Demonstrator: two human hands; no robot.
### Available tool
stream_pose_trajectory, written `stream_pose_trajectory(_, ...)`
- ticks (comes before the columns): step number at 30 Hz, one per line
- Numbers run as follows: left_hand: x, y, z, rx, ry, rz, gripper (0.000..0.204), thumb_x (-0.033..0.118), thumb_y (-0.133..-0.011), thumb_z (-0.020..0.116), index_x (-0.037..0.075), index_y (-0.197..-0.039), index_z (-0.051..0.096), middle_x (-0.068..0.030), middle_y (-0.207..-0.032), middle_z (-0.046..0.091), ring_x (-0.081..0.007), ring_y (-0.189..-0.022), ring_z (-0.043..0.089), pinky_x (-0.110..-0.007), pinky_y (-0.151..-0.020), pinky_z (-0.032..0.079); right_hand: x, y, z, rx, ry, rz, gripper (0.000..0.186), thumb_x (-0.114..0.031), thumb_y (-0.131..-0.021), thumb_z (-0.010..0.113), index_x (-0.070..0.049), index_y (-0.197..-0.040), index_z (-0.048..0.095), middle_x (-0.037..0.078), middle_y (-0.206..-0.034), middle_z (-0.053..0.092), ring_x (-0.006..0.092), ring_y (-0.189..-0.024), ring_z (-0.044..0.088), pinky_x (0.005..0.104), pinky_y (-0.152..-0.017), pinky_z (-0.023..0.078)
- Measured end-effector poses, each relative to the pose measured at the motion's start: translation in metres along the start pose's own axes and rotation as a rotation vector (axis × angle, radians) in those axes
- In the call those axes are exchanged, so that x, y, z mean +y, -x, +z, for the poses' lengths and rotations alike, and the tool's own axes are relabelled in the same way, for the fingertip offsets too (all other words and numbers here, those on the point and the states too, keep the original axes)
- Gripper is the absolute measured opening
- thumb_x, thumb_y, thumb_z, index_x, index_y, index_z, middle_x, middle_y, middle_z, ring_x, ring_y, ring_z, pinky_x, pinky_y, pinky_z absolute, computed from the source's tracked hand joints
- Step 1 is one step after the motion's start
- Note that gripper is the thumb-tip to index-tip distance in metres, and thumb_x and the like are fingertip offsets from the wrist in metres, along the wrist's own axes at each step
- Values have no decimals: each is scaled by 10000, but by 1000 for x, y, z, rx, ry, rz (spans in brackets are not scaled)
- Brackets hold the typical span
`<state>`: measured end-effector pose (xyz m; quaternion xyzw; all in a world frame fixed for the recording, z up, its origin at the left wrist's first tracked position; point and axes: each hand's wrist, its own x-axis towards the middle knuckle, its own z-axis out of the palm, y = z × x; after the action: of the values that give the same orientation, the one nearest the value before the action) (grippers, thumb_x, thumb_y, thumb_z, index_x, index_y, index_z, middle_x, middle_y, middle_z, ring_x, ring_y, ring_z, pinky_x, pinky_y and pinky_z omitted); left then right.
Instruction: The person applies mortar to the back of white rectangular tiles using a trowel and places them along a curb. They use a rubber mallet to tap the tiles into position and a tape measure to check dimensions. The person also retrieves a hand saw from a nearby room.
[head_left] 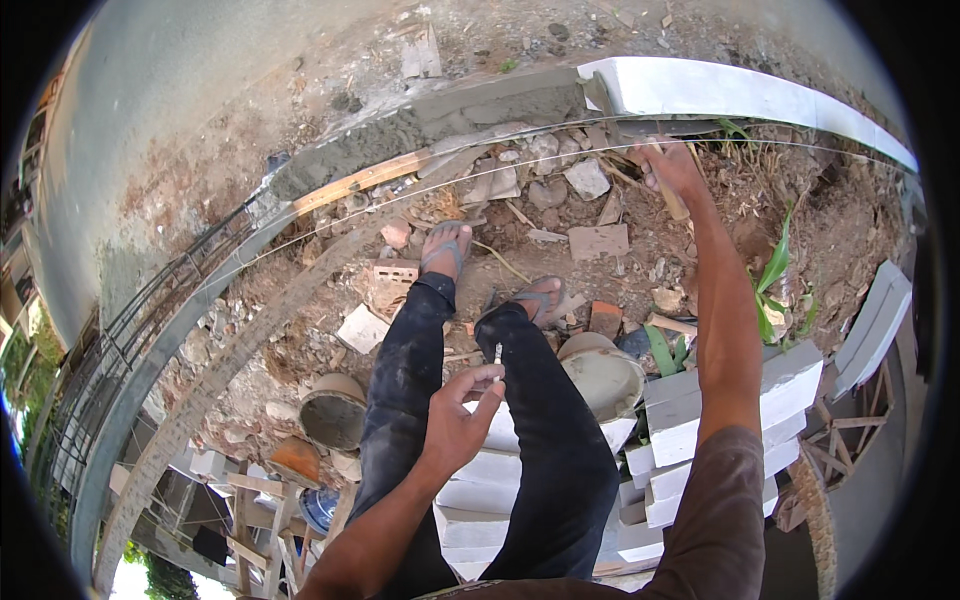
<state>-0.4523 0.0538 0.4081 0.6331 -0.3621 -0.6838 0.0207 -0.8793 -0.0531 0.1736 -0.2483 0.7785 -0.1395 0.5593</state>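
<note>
Two hands at work over a rubble strip beside a half-laid wall.

At centre frame our left hand point(455, 425) pinches one small white cigarette-like stick point(498, 354) between thumb and fingertips; at upper right our right hand point(672, 168) is pressed shut around one wooden tool handle point(673, 200), next to the one white block point(700, 90) on the grey mortar bed point(440, 125). We count two sandalled feet point(445, 248), two round buckets point(333, 410) at lower centre, and one stack of white blocks point(735, 400) at lower right. The ground is bare earth strewn with broken brick, outdoors, with grey pavement across the top left.
</note>
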Motion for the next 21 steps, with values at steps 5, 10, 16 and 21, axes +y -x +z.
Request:
stream_pose_trajectory(5, -2, -1, 4, -3, -11, 20, 287, 141, -951, 659, -29, -1183, 662, -134, -1050, 701, -162, -909, 687, -296, -837, 527, -8, 14, -20, -64, 18, -13, 338, -366, -950, 675, -30, -933, 643, 8, -690, 576, 93, -530, 555, 251, -463, 443)
stream_pose_trajectory(10, -3, -1, 8, -17, -24, 43, 287, 140, -950, 661, -30, -1182, 663, -130, -1052, 697, -161, -917, 685, -296, -843, 530, -1, 34, -32, -90, -10, 37, 382, -392, -957, 667, -15, -1014, 641, 14, -706, 576, 96, -547, 558, 252, -474, 448)
stream_pose_trajectory(16, -4, 1, 8, -35, -5, 18, 296, 145, -949, 665, -26, -1191, 660, -124, -1071, 693, -163, -943, 681, -297, -856, 529, 17, 76, -34, -106, 24, 61, 381, -389, -963, 659, -17, -1046, 650, 14, -707, 574, 106, -547, 563, 257, -469, 445)
stream_pose_trajectory(21, -13, 2, 9, -45, 13, 28, 314, 159, -949, 668, -17, -1208, 654, -128, -1094, 699, -180, -957, 686, -302, -862, 530, 19, 124, -49, -89, -99, 40, 350, -382, -975, 644, -34, -1006, 630, 8, -679, 554, 103, -509, 547, 254, -438, 430)
